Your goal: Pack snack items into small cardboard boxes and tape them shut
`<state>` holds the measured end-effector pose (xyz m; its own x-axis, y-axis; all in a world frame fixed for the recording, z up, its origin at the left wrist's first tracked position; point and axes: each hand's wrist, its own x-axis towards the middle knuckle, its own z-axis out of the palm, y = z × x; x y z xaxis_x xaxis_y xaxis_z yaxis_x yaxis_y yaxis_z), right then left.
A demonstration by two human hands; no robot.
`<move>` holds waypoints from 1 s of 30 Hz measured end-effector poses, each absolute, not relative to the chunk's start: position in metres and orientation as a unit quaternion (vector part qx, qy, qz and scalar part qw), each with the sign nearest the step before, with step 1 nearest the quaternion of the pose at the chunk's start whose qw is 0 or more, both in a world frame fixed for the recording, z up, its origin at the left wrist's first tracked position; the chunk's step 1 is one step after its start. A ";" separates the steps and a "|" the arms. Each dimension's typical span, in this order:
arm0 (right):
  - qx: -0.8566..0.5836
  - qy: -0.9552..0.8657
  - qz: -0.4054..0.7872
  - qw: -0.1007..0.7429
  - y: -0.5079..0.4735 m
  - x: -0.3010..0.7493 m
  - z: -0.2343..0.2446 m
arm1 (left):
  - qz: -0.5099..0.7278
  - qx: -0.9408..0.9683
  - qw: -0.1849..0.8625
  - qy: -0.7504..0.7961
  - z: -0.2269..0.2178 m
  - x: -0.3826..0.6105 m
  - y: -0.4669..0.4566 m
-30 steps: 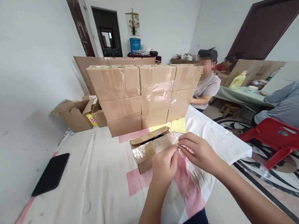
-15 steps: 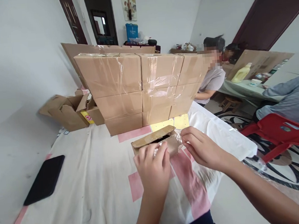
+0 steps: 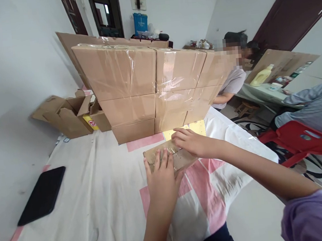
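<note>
A small cardboard box lies on the cloth-covered table in front of me, its top flaps folded down, with clear tape over the top. My left hand rests on the box's near left part, open, fingers spread across the flap. Over the far right part of the top lies my right hand, open, its fingers stretched to the left and touching the flap by the tape. Part of the box is hidden beneath both hands.
A wall of taped cardboard boxes stands just behind the small box. At left are an open carton and a black tablet-like slab. A red chair and other people are at right; one wears a grey sleeve.
The raised flap of the small box has come down. My left hand has flattened onto the top, and my right hand has moved left from the box's right end onto it.
</note>
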<state>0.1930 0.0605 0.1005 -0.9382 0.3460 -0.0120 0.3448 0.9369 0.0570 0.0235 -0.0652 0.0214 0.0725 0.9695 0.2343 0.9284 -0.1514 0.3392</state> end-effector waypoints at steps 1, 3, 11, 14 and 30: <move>0.173 0.984 0.032 0.020 0.062 0.190 0.098 | 0.204 0.732 0.049 0.648 0.021 0.023 -0.065; 0.169 0.984 0.045 0.033 0.065 0.185 0.093 | 0.203 0.734 0.050 0.646 0.020 0.023 -0.066; 0.194 0.975 0.090 0.061 0.066 0.174 0.078 | 0.203 0.733 0.048 0.647 0.022 0.023 -0.065; 0.223 0.971 0.070 0.042 0.067 0.176 0.073 | 0.206 0.734 0.049 0.645 0.020 0.022 -0.066; 0.456 0.830 -0.317 -0.052 0.048 0.219 0.068 | 0.157 0.745 -0.031 0.647 0.002 0.027 -0.061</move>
<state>0.2186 0.0483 0.0677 -0.5795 0.7894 -0.2024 0.7230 0.3834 -0.5746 0.0269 -0.0610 0.0016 0.1132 0.9550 0.2742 0.9743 -0.1607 0.1575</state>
